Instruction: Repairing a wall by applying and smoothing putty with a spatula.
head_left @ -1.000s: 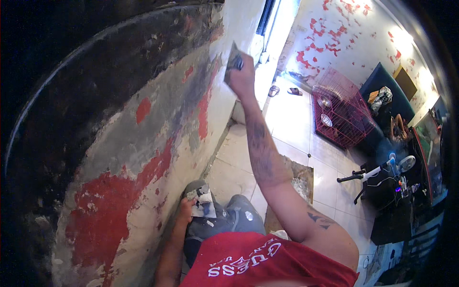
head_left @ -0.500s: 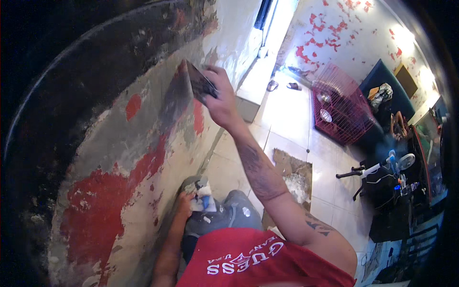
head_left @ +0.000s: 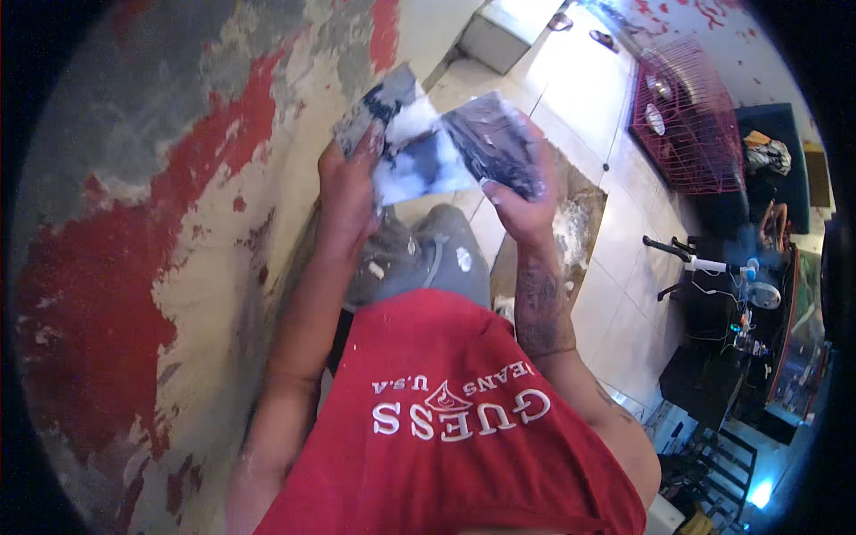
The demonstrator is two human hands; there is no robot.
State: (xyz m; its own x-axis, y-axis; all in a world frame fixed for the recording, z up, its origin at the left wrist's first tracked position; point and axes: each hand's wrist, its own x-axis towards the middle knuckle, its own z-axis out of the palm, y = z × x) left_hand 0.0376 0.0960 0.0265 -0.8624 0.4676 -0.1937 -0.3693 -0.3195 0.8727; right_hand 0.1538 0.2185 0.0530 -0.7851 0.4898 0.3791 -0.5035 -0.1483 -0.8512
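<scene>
My left hand (head_left: 348,192) grips the edge of a flat board (head_left: 419,160) smeared with white paste and dark grey patches. In my right hand (head_left: 526,209) is a broad, flat putty scraper (head_left: 493,143), its face coated dark grey; the thumb lies along its lower side. The scraper's left edge meets or nearly meets the board's right side; blur hides whether they touch. Both are held up before me, above my knees in grey, paste-spotted trousers (head_left: 392,259). On my left stands the wall (head_left: 205,178), patched with grey skim, bare cream plaster and peeling red paint.
A paste-spattered brown sheet (head_left: 571,223) lies on the pale tiled floor (head_left: 615,308) to my right. Beyond it are a pink wire cage (head_left: 682,125), a fan on a stand (head_left: 762,294) and dark furniture (head_left: 704,379). A step (head_left: 499,40) juts out at the far end.
My right hand has brought the scraper down from the wall to the board. The left hand has lifted the board from beside my knee. The view has tilted lower.
</scene>
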